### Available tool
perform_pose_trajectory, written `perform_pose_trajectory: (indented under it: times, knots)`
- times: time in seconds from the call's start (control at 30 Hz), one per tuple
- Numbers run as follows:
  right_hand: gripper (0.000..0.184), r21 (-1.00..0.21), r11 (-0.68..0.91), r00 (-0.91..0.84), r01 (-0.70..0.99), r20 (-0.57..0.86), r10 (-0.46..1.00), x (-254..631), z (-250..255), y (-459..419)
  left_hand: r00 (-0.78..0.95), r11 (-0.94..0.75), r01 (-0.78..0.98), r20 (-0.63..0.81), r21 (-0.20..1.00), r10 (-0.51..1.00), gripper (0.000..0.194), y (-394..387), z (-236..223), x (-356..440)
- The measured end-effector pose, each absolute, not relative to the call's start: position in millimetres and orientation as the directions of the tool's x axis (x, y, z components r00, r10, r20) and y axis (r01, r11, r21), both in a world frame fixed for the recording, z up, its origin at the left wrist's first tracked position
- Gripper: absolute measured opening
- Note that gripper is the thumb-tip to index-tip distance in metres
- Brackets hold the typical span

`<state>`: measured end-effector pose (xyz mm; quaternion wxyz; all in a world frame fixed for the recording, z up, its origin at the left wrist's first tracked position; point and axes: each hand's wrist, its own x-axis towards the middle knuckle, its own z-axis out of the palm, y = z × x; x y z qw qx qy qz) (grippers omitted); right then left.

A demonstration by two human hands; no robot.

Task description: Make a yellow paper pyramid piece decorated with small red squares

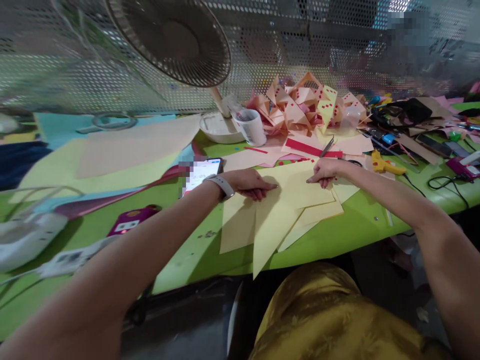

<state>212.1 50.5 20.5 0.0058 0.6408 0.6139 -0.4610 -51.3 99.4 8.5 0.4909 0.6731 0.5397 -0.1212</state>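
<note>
Pale yellow paper (285,205), with folded or overlapping pointed pieces, lies under both hands. My left hand (257,185) presses its left part, index finger stretched along the surface and the other fingers curled. On the right part rests my right hand (325,171), fingers curled and a fingertip down on the sheet. Just beyond that hand a scissor blade (327,146) points away; part of the scissors is hidden. One sharp paper corner reaches past the table's near edge. Red strips (305,148) lie behind the sheet.
A fan (219,131) and a white cup (252,127) stand at the back, beside heaped peach paper shapes (296,110). Left are a phone (202,172), a purple box (133,219) and a white power strip (32,235). A yellow glue gun (384,164) lies right on the green table (360,235).
</note>
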Motion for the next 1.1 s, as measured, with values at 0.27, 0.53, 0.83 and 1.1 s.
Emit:
perform_pose_trajectory:
  times: [0.27, 0.53, 0.83, 1.1]
  knots:
    - [0.036, -0.517, -0.21, -0.163, 0.83, -0.585, 0.794, 210.7, 21.2, 48.3, 0.336, 0.068, 0.88, -0.717, 0.47, 0.611, 0.054, 104.9, 5.3, -87.7]
    - [0.028, -0.413, 0.025, -0.177, 0.91, -0.334, 0.926, 196.5, 29.7, 38.6, 0.331, 0.139, 0.833, -0.682, 0.536, 0.652, 0.056, 96.4, 13.9, -104.5]
    - [0.031, -0.33, 0.209, -0.329, 0.921, -0.367, 0.87, 189.8, 35.1, 35.6, 0.345, 0.127, 0.763, -0.566, 0.634, 0.749, 0.062, 80.5, 25.8, -106.3]
    - [0.021, -0.56, -0.059, -0.277, 0.826, -0.496, 0.823, 185.5, 29.9, 6.1, 0.383, -0.091, 0.77, -0.343, 0.632, 0.858, 0.053, 64.7, 34.3, -101.2]
